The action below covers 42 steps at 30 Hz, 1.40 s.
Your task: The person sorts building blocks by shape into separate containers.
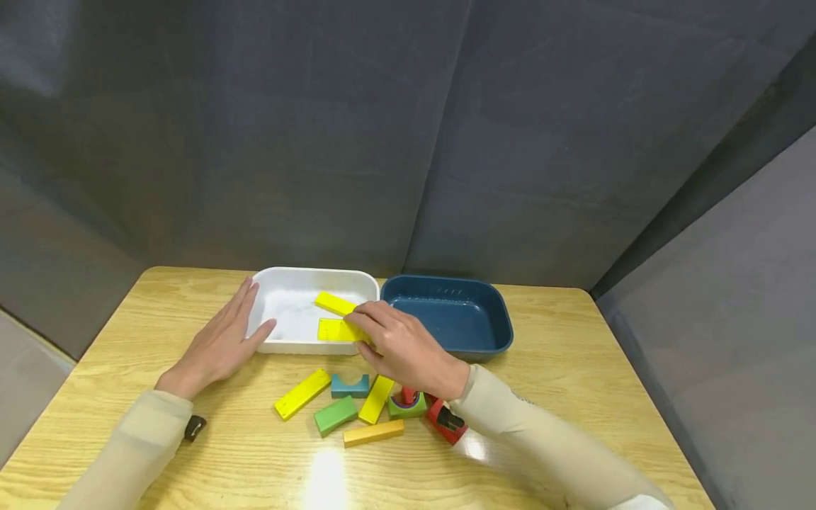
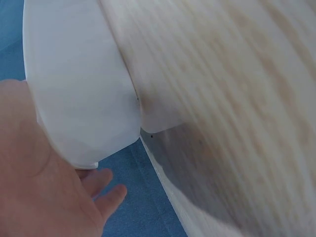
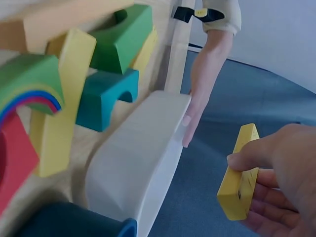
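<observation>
My right hand (image 1: pixel 382 338) pinches a flat yellow block (image 1: pixel 336 330) between thumb and fingers, over the front right part of the white tray (image 1: pixel 290 282). In the right wrist view the same yellow block (image 3: pixel 239 178) is gripped on its edges by my right hand (image 3: pixel 276 173), beside the white tray (image 3: pixel 143 158). A second yellow block (image 1: pixel 334 303) lies inside the tray. My left hand (image 1: pixel 219 340) lies flat, fingers straight, against the tray's left side, also seen as the left hand (image 3: pixel 200 94) and the left hand (image 2: pixel 44 192) touching the white tray (image 2: pixel 79 94).
A dark blue tray (image 1: pixel 446 315) stands right of the white one. Loose blocks lie near the table's front: a yellow plank (image 1: pixel 302 393), teal arch (image 1: pixel 350 385), green block (image 1: pixel 335 415), orange bar (image 1: pixel 373 433), rainbow arch (image 1: pixel 408 404) and red piece (image 1: pixel 446 421). Grey curtains surround the wooden table (image 1: pixel 574 368).
</observation>
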Motion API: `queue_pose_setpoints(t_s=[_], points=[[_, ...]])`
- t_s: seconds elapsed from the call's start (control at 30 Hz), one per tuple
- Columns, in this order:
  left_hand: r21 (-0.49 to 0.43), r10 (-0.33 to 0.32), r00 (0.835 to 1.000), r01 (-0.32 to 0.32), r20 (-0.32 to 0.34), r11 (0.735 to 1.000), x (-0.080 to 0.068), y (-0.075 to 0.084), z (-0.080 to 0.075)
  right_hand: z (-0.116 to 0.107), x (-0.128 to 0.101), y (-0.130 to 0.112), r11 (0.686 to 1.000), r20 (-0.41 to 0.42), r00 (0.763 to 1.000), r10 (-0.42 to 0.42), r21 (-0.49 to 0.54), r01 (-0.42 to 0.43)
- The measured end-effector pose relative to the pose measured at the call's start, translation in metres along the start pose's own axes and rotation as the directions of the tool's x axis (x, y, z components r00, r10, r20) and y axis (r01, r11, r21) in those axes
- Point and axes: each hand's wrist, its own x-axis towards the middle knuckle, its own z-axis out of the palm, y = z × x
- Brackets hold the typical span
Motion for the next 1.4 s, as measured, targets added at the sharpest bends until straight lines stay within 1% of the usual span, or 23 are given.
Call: queue_pose_setpoints(t_s=[0.23, 0.6, 0.77, 1.07, 1.4], points=[[-0.001, 0.007, 1.0, -0.007, -0.011, 1.0, -0.002, -0.001, 0.001, 0.007, 0.018, 0.012, 1.0, 0.0, 1.0, -0.008, 0.025, 0.008], [0.009, 0.012, 1.0, -0.012, -0.016, 1.0, 0.001, -0.002, 0.002, 0.02, 0.046, 0.032, 0.999, 0.108, 0.993, 0.04, 0.006, -0.041], [0.012, 0.02, 1.0, -0.02, -0.02, 1.0, 0.002, -0.002, 0.001, 0.026, 0.058, 0.037, 0.998, 0.135, 0.988, 0.069, -0.001, -0.069], [0.033, 0.022, 0.999, -0.022, -0.023, 0.999, 0.004, -0.002, 0.0, 0.036, 0.068, 0.041, 0.993, 0.208, 0.971, 0.115, -0.017, -0.114], [0.042, 0.018, 0.999, -0.017, -0.027, 0.999, 0.005, -0.002, -0.002, 0.044, 0.08, 0.045, 0.992, 0.228, 0.966, 0.124, -0.045, -0.117]])
